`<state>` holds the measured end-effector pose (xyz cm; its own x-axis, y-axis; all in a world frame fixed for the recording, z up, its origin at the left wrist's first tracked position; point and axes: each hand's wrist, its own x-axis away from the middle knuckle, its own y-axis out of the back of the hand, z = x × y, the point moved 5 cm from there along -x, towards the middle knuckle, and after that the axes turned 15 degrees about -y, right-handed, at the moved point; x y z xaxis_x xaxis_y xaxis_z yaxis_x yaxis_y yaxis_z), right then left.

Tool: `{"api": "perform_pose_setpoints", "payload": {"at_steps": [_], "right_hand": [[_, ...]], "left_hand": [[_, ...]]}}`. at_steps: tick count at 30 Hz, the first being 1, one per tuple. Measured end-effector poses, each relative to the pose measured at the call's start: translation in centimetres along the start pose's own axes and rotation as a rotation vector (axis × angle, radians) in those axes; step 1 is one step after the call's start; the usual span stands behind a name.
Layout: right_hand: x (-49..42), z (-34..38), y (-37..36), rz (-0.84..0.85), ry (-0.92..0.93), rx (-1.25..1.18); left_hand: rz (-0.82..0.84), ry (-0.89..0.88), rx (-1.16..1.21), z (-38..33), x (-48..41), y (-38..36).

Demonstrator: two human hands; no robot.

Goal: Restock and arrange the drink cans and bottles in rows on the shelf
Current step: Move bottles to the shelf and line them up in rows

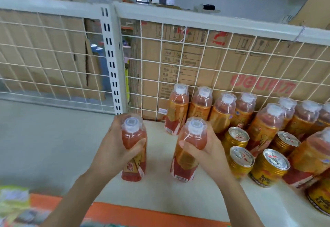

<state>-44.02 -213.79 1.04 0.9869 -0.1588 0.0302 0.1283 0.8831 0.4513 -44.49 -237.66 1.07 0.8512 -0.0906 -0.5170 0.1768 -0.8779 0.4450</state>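
1. The left hand [114, 148] is curled round the upper body of the left bottle [135, 168], thumb across the front and fingers behind the shoulder below the white cap.
2. The right hand [205, 148] grips the right bottle [184, 164] in the same way, thumb across the front and fingers wrapped round the far side.
3. Both bottles hold red drink, carry orange-and-red labels, and stand nearly upright side by side, apart from each other, near the front of the white shelf [53, 137]. Their bases are at the shelf surface; whether they rest on it or are held just clear cannot be told.
4. A back row of bottles [178, 107] of the same kind stands against the wire grid [53, 57] and runs off to the right; its leftmost bottle is just behind the right bottle.
5. Gold cans [242, 157] with silver pull-tab tops stand in front of that row, just beside the right hand's wrist, and more bottles crowd in among them towards the right edge.
6. A white slotted post [111, 57] splits the grid directly behind the left hand.
7. Cardboard cartons [178, 62] are stacked behind the grid.
8. An orange strip [142, 214] edges the shelf front; blurred packages [14, 201] lie below it at the lower left.
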Motion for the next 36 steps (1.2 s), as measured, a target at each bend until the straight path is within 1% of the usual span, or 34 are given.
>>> {"api": "perform_pose_setpoints", "payload": {"at_steps": [6,13,22,26,28,33,36], "right_hand": [[0.1,1.7,-3.7,0.069,0.029,-0.054],[0.0,5.4,-10.1,0.149,0.038,-0.057],[-0.5,10.2,-19.9,0.149,0.025,0.001],[-0.8,12.2,-24.0,0.142,0.037,-0.017],[-0.9,13.1,-26.0,0.148,0.05,-0.016],[-1.2,15.4,-30.7,0.219,0.074,-0.046],[-1.2,17.0,-34.1,0.291,0.107,-0.064]], "left_hand": [[-0.123,-0.004,-0.085,1.6,2.2,6.2],[-0.209,0.009,-0.172,5.1,3.1,12.6],[-0.232,0.03,-0.213,11.0,2.7,21.7],[-0.256,-0.015,-0.183,13.7,2.6,26.0],[-0.259,-0.017,-0.21,14.6,2.7,28.0],[-0.266,-0.035,-0.262,16.2,2.9,31.9],[-0.328,-0.003,-0.287,17.3,3.7,34.4]]}}
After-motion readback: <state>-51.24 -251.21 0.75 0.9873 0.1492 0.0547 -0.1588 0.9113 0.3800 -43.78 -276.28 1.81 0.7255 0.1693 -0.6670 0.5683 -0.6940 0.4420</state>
